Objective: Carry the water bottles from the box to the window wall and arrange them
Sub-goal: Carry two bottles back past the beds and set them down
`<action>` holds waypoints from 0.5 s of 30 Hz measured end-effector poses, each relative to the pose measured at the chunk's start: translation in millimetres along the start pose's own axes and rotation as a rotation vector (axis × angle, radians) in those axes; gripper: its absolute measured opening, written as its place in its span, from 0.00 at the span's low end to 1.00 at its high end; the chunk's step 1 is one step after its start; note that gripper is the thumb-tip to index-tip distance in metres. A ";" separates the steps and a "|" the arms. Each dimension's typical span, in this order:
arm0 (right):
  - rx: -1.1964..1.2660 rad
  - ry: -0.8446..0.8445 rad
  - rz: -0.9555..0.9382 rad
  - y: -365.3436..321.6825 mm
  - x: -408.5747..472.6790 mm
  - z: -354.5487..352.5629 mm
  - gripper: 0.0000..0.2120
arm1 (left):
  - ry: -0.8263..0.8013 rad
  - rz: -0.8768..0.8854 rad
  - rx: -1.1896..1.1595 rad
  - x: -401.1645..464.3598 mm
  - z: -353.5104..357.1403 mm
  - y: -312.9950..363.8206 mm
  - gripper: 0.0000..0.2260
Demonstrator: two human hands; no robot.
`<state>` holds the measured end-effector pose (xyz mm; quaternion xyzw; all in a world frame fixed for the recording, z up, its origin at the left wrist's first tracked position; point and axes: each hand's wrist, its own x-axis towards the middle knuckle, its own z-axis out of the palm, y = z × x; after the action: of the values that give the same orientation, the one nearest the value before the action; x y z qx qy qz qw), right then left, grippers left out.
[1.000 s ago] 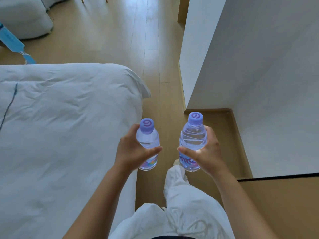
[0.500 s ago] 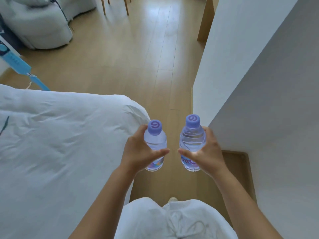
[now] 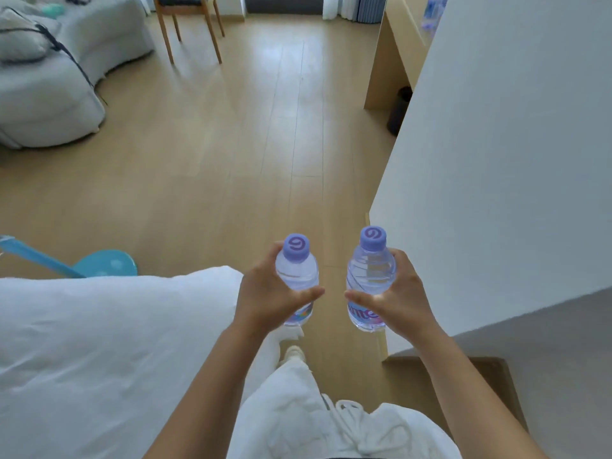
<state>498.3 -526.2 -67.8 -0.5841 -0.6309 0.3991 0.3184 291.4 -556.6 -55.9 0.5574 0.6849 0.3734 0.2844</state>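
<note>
While each hand grips one upright water bottle, the left hand [image 3: 265,301] wraps the left bottle [image 3: 297,276] and the right hand [image 3: 395,298] the right bottle [image 3: 371,276], both above the wooden floor [image 3: 231,160], between the white bed [image 3: 99,342] and white wall [image 3: 513,160].

Two upright bottles side by side, apart: left bottle [image 3: 297,276] in left hand [image 3: 265,298], right bottle [image 3: 371,276] in right hand [image 3: 395,301]. Below them, floor [image 3: 231,160] and a shoe [image 3: 293,354]. To the left, bed [image 3: 99,342]; beyond its far edge, a round stand base [image 3: 106,263]. Far left, sofa [image 3: 66,77]; chair [image 3: 188,24] to its right. On the right, wall [image 3: 513,144], desk [image 3: 394,51] behind it.
</note>
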 end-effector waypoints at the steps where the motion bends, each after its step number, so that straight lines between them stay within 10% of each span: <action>1: 0.000 0.009 -0.001 -7.7 19.5 3.9 0.32 | -0.012 0.013 0.001 24.2 -4.4 0.1 0.30; 15: 0.030 0.092 0.081 -30.8 245.5 22.6 0.29 | -0.140 -0.021 -0.073 270.4 -3.3 -11.2 0.28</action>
<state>435.7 -285.8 -67.5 -0.6221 -0.5854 0.3939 0.3395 223.9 -294.5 -56.2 0.5642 0.6551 0.3549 0.3558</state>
